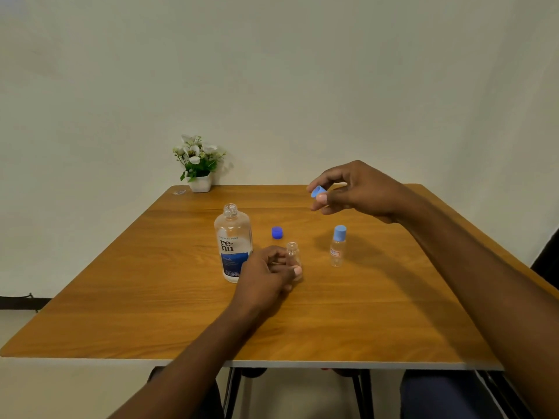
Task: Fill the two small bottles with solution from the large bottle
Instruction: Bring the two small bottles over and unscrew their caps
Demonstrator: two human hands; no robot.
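Light-blue cap [318,191] pinched in right hand [358,189]. Gripping uncapped small bottle [292,254] with left hand [264,275], beside large bottle [233,243].

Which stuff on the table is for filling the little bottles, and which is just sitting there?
For the job: large bottle, dark blue cap, open small bottle held by the left hand, light blue cap pinched in the right hand, capped small bottle.

Just sitting there: flower pot, small clear thing beside it.

Left hand [266,273] gripping open small bottle [293,260], right hand [354,190] pinching light-blue cap [318,191]
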